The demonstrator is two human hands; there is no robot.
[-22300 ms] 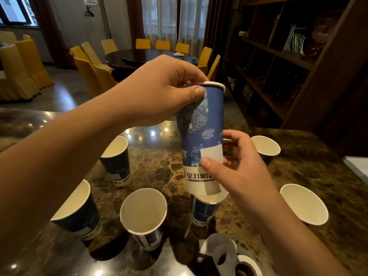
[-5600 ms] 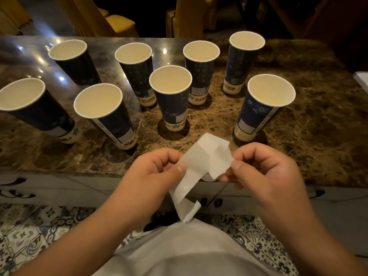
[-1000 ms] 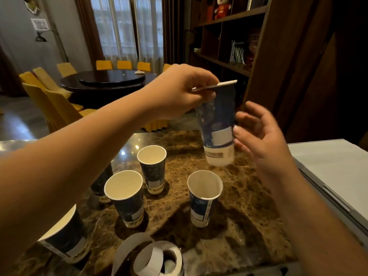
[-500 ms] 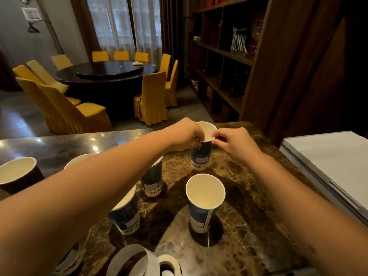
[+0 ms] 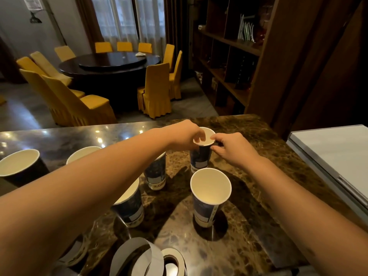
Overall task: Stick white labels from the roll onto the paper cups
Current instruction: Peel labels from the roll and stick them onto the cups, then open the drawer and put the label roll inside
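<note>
Head view: the left hand's fingers (image 5: 197, 138) are pinched on the near-left rim of the far paper cup (image 5: 201, 154), and the right hand's fingers (image 5: 214, 138) pinch the rim at its 3 o'clock side, so both the left hand (image 5: 185, 134) and the right hand (image 5: 233, 150) grip it. The cup stands upright on the marble worktop (image 5: 249, 226), long axis vertical, mouth up, a white label facing the camera low on its wall. Half a second earlier it was gripped the same way; a second ago it hung in the air from the left hand alone. At 6 o'clock from it stands another labelled cup (image 5: 209, 198); the label roll (image 5: 147, 259) lies at the near edge.
</note>
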